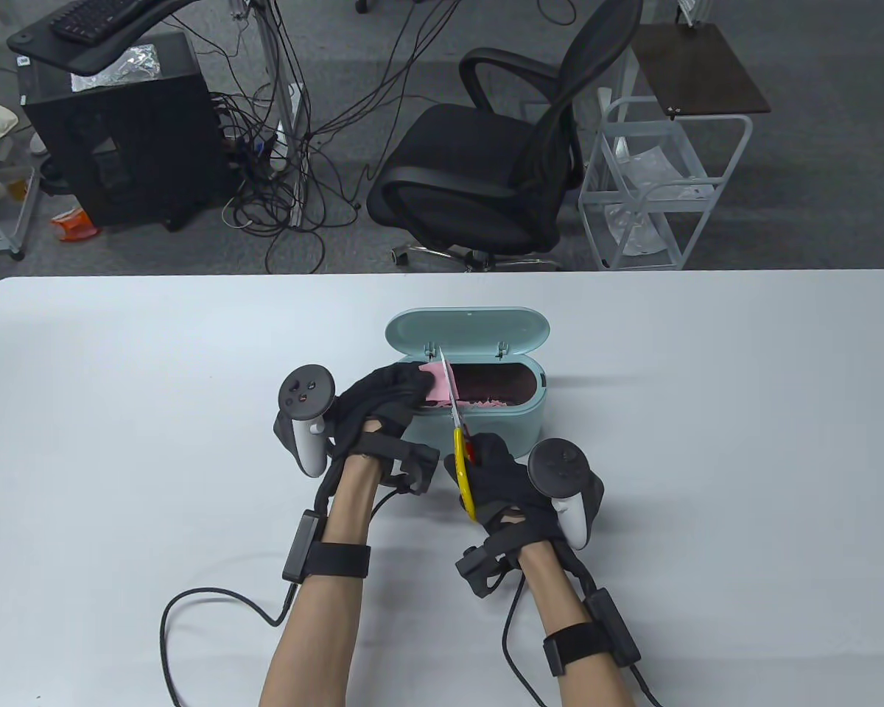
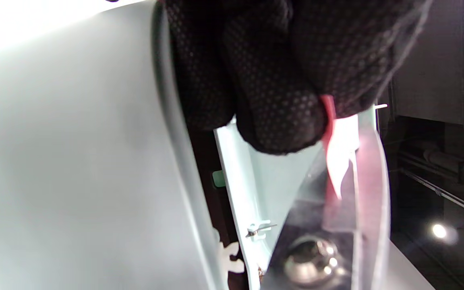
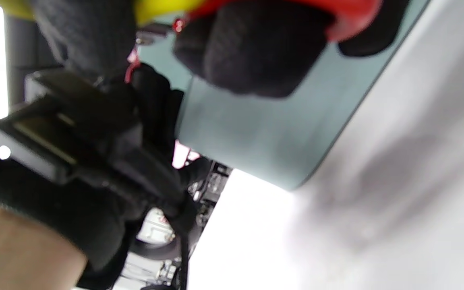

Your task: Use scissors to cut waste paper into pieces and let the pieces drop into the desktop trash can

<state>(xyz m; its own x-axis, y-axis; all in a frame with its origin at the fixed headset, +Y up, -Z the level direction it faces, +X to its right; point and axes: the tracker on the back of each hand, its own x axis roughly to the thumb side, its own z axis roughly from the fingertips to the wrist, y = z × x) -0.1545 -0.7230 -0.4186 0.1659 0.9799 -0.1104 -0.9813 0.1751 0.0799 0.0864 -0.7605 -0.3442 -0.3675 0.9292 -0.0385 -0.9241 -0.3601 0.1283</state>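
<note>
No legible text on trash can [image 1: 479,423], scissors [image 1: 460,434]

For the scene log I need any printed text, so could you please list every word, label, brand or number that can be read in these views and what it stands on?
None can be read.
A small white label on the black cabinet at the far left of the table view is too small to read.
The trash can, the scissors, the pink paper and the trackers on both hands show no legible marking; both wrist views are blurred.
</note>
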